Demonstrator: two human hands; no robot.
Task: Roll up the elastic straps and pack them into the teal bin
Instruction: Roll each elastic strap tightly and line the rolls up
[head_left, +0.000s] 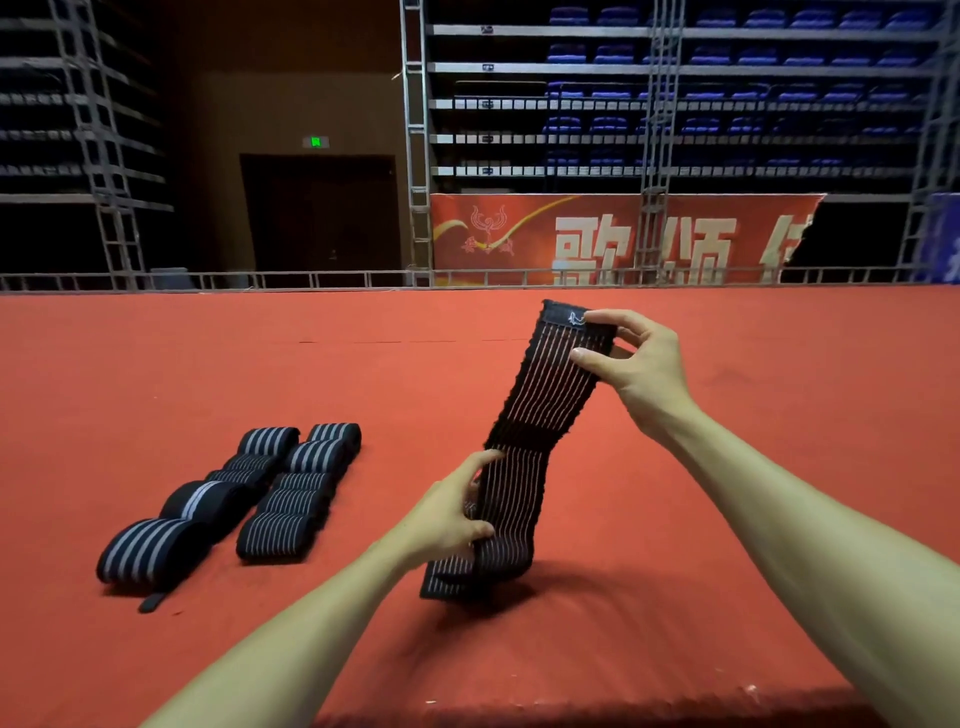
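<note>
Strap (540, 415): unrolled, stretched between left hand (448, 514) gripping low and right hand (639, 364) pinching top, ready for rolling.

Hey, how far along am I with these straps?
Done: two rows of rolled straps lie on the red table. In hand: one unrolled strap, right hand pinching its top, left hand gripping lower down. Left: rolling it, then packing everything; no teal bin is in view.
</note>
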